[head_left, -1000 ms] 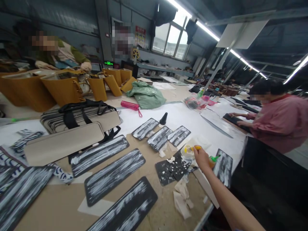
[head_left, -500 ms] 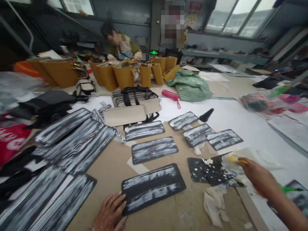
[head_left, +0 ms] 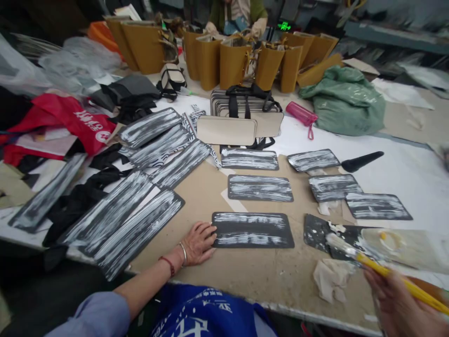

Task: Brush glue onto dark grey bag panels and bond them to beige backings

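My left hand (head_left: 200, 244) lies flat on the brown board, fingers apart, its fingertips at the left edge of a dark rectangular panel (head_left: 252, 230). White streaks run along that panel's top and bottom, and its middle band is dark. My right hand (head_left: 400, 295), at the lower right, is closed around a paintbrush (head_left: 377, 266) with a yellow handle. White stuff covers the bristles, which are over a dark, white-spotted sheet (head_left: 315, 234). A crumpled pale cloth or paper (head_left: 331, 280) lies just below.
More white-streaked panels (head_left: 260, 188) lie around, with long ones (head_left: 138, 229) to the left. Behind are beige panels (head_left: 226, 130), a pink pouch (head_left: 300, 113), a black object (head_left: 363, 161), a green bag (head_left: 347, 100) and several mustard bags (head_left: 233, 63). A person (head_left: 238, 16) sits beyond.
The view has tilted down and turned left. My right hand has come back toward me, and the brush now shows clearly over the spotted sheet. My left hand stays at the panel's left edge.
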Available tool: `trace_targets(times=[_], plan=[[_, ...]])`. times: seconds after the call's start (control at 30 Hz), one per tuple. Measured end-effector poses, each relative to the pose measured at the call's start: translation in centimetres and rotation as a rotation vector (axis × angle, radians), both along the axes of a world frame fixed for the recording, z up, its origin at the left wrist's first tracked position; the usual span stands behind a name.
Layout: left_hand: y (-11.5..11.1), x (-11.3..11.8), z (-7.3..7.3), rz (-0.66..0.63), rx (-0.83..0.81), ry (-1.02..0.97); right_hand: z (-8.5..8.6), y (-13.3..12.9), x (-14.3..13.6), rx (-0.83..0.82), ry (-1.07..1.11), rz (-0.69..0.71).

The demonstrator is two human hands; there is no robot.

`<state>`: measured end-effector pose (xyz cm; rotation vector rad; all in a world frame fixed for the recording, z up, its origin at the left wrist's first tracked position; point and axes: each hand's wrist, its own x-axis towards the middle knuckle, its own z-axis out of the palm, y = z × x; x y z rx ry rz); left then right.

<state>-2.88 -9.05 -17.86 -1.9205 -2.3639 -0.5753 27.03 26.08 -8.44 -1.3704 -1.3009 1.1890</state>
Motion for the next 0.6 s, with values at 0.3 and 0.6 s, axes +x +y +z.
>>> trace_targets(times=[0.3,0.6], plan=[[-0.1,-0.1,-0.6,-0.024,0.076,0.043,-2.4,-15.5,-15.9,-0.444,0.151,0.399],[0.0,-0.1,-0.3,-0.054,0.101,0.027,-4.9,-19.3,-18.2,-0.438,0.033,0.538]])
